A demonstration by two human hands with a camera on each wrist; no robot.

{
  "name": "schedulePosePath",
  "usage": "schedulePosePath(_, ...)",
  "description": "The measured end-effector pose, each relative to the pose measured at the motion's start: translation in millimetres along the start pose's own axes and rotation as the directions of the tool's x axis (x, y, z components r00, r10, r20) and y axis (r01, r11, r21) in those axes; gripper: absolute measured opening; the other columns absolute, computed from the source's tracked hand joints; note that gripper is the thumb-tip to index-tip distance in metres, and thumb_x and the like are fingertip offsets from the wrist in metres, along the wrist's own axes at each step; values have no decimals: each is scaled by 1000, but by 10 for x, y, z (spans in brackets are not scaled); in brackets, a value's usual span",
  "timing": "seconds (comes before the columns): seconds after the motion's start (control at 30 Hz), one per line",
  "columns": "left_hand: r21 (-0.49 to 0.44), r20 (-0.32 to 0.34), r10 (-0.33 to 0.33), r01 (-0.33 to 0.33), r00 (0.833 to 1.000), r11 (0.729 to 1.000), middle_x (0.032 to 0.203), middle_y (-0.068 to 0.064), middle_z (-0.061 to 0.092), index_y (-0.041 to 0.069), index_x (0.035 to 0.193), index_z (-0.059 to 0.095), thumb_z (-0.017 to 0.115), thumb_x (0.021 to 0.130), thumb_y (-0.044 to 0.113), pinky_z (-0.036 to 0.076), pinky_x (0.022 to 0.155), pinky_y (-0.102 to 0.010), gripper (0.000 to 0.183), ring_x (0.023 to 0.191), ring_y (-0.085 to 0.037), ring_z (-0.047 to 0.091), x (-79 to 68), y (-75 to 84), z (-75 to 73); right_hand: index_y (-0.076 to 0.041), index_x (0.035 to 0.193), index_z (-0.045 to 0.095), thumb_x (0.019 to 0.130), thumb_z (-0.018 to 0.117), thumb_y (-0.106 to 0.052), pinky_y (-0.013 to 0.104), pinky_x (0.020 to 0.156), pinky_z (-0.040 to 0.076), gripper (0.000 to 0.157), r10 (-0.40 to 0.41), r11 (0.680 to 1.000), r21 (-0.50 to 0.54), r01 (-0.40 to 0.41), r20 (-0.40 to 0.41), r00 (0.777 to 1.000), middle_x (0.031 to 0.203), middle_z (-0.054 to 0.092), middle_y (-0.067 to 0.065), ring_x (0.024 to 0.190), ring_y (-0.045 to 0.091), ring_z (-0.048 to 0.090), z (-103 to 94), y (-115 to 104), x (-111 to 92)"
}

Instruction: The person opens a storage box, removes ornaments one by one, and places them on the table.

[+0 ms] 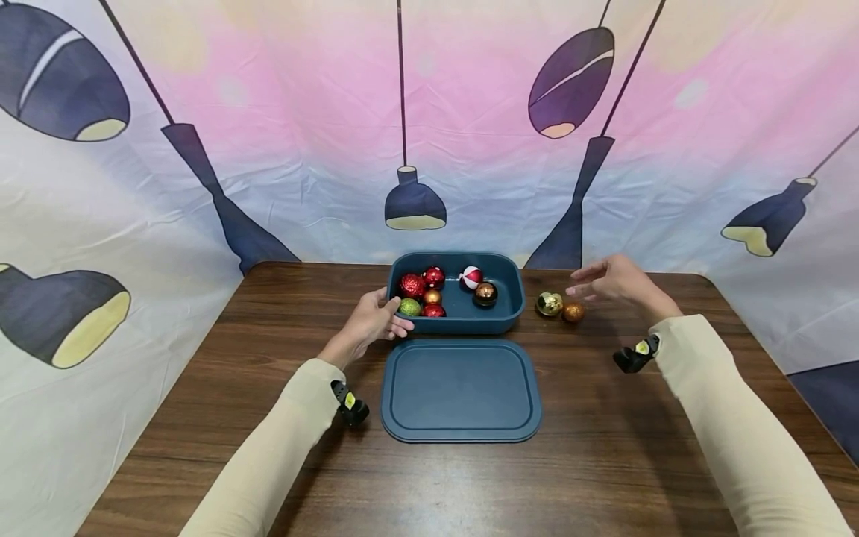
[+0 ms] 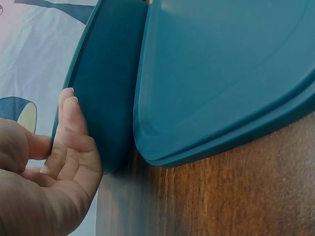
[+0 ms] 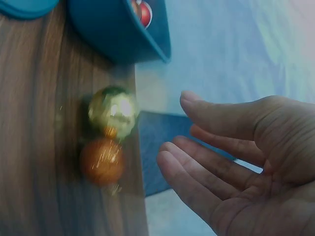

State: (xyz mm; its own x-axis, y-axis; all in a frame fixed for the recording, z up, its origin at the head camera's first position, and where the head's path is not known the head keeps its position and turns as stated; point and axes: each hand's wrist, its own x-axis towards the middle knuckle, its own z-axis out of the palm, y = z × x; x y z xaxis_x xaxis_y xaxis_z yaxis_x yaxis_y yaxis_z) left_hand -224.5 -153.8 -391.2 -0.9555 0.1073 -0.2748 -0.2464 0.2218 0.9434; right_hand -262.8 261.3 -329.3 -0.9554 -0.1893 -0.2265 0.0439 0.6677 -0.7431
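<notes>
A blue rectangular box (image 1: 457, 326) stands near the table's back edge with several Christmas baubles inside. My left hand (image 1: 373, 321) grips its front left corner, thumb at the rim and fingers along the outer wall. Among the baubles are a red glittery one (image 1: 412, 286), a green one (image 1: 410, 307), a red-and-white one (image 1: 471, 277) and a bronze one (image 1: 485, 294). On the table right of the box, a shiny gold bauble (image 1: 549, 303) sits beside an orange-gold one (image 1: 573, 312). My right hand (image 1: 617, 282) hovers by this pair, fingers apart and holding nothing.
The flat blue lid (image 1: 461, 390) lies on the wooden table (image 1: 463, 485) just in front of the box. Behind the table's back edge hangs a cloth (image 1: 322, 149) printed with lamps. Each wrist wears a small black camera.
</notes>
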Motion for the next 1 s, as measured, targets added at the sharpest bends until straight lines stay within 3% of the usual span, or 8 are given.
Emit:
schedulePosePath(0.3, -6, 1, -5, 5, 1000, 1000, 85, -14, 75, 9, 163, 17, 41, 112, 22, 52, 59, -22, 58, 70, -21, 73, 4, -7, 0, 2, 121, 71, 90, 80, -26, 44, 82, 59, 42, -90, 991, -95, 89, -2, 996, 112, 73, 18, 97, 36, 71, 146, -300, 42)
schedulePosePath(0.47, -5, 1, -13, 13, 1000, 1000, 86, -15, 76, 9, 163, 17, 41, 112, 23, 52, 59, -22, 58, 70, -21, 73, 3, -7, -1, -1, 122, 72, 90, 80, -28, 46, 85, 56, 42, -129, 984, -123, 130, 19, 991, 115, 72, 18, 100, 34, 68, 245, -430, 66)
schedulePosePath(0.63, -13, -1, -19, 19, 1000, 1000, 85, -14, 75, 10, 163, 17, 41, 112, 24, 52, 58, -22, 58, 68, -19, 72, 12, -7, -3, 2, 124, 70, 91, 79, -21, 50, 92, 54, 41, -148, 988, -45, 150, 50, 988, 119, 70, 19, 107, 31, 65, 354, -526, 118)
schedulePosePath(0.8, -13, -11, -25, 25, 1000, 1000, 84, -14, 75, 10, 163, 17, 41, 112, 24, 52, 58, -22, 58, 68, -19, 72, 15, -5, -6, 6, 124, 68, 90, 80, -17, 49, 89, 56, 43, -184, 981, -43, 187, 69, 981, 116, 70, 22, 102, 34, 69, 475, -605, 198)
schedulePosePath(1.0, -21, -9, -29, 29, 1000, 999, 85, -14, 75, 11, 163, 17, 41, 112, 24, 52, 59, -22, 58, 66, -17, 72, 25, -9, 5, 5, 124, 68, 89, 81, -17, 47, 89, 57, 44, -152, 987, -31, 156, 95, 984, 117, 70, 22, 102, 38, 69, 629, -653, 308)
